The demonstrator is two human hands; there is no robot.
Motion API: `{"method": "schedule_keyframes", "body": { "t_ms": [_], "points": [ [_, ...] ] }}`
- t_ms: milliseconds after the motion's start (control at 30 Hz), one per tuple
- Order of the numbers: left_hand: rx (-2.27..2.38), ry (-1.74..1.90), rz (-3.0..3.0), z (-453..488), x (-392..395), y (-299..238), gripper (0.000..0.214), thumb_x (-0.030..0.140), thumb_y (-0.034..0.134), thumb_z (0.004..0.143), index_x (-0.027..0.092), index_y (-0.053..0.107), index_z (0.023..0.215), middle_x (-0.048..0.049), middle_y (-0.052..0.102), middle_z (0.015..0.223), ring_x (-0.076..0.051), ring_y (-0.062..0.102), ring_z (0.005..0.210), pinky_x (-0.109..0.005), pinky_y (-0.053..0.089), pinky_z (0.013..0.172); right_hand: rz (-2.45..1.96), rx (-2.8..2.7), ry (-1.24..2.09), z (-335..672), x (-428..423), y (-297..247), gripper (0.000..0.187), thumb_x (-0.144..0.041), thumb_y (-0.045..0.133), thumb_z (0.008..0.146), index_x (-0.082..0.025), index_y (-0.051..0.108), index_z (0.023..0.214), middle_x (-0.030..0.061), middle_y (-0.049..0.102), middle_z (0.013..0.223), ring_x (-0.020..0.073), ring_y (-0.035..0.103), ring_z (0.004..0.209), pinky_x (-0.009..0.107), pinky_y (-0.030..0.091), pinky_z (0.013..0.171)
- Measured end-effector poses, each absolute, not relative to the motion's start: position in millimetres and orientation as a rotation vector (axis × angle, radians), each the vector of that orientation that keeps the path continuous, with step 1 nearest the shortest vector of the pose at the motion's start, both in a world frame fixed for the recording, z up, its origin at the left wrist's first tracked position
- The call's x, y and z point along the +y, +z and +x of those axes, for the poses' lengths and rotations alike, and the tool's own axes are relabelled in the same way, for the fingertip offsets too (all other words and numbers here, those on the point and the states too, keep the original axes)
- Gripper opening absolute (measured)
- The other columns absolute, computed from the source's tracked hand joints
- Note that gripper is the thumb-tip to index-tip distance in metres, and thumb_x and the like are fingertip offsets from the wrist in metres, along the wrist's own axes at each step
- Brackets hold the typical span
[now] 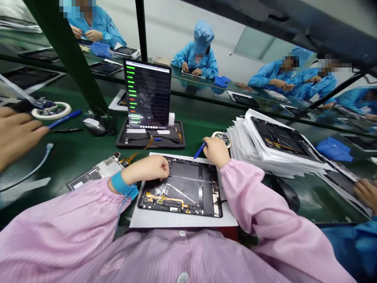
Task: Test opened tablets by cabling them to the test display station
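Watching through the head camera, I cannot see what, if anything, the left hand's [160, 169] bunched fingertips pinch; a co-worker's hand [19, 135] at nine o'clock is blurred and cut off. Green and red lines on the upright screen [149, 96] are too small to read. The open tablet shell [190, 188] lies at five o'clock below my left hand, seven from my right hand [216, 150], whose curled fingers meet a blue pen [200, 150]; I can't tell whether they grip it.

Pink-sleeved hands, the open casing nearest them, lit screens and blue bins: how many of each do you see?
Left hand and right hand: 2
Open casing: 1
Lit screen: 1
Blue bins: 3
Total: 7
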State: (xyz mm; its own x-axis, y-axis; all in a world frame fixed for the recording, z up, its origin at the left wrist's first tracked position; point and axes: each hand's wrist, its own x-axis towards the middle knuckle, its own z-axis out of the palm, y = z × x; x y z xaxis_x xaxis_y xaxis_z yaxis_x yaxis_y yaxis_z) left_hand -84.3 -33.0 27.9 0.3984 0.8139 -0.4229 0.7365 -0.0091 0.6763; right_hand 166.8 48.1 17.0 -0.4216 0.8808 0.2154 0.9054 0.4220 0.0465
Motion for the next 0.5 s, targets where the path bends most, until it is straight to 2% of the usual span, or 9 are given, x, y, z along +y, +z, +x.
{"method": "schedule_keyframes", "body": {
  "t_ms": [167, 233, 367, 500],
  "points": [
    [1.309, 0.127, 1.716, -86, -32, 24, 0.02, 0.024, 0.047, 0.06, 0.016, 0.064, 0.067, -0.0016, 0.067, 0.061, -0.013, 0.057, 0.052, -0.02, 0.039, 0.048, -1.656, -2.438, -0.372, 167, 80, 16, 0.034, -0.011, 0.045, 0.083, -0.012, 0.055, 0.115, 0.0132, 0.061, 0.101, 0.0265, 0.054, 0.094, 0.033, 0.038, 0.076],
    [1.309, 0.134, 1.712, -86, -32, 25, 0.02, 0.024, 0.047, 0.06, 0.016, 0.064, 0.066, -0.0018, 0.067, 0.062, -0.013, 0.057, 0.052, -0.021, 0.039, 0.047, -1.748, -2.32, -0.431, 182, 86, 20, 0.03, -0.012, 0.041, 0.084, -0.009, 0.057, 0.11, 0.0165, 0.06, 0.098, 0.0285, 0.054, 0.092, 0.034, 0.037, 0.075],
    [1.313, 0.157, 1.758, -87, -32, 29, 0.018, 0.026, 0.05, 0.063, 0.017, 0.065, 0.066, -0.002, 0.068, 0.062, -0.014, 0.059, 0.057, -0.021, 0.039, 0.05, -1.905, -2.148, -0.435, 208, 98, 20, 0.023, -0.014, 0.039, 0.086, -0.008, 0.062, 0.087, 0.0183, 0.059, 0.077, 0.0301, 0.055, 0.078, 0.036, 0.036, 0.068],
    [1.317, 0.185, 1.77, -89, -32, 31, 0.016, 0.026, 0.052, 0.065, 0.017, 0.066, 0.066, -0.0018, 0.068, 0.062, -0.014, 0.06, 0.058, -0.021, 0.039, 0.053, -1.867, -2.137, -0.326, 209, 95, 19, 0.02, -0.019, 0.044, 0.087, -0.009, 0.06, 0.088, 0.0181, 0.059, 0.079, 0.0306, 0.055, 0.08, 0.036, 0.037, 0.068]
  ]
}}
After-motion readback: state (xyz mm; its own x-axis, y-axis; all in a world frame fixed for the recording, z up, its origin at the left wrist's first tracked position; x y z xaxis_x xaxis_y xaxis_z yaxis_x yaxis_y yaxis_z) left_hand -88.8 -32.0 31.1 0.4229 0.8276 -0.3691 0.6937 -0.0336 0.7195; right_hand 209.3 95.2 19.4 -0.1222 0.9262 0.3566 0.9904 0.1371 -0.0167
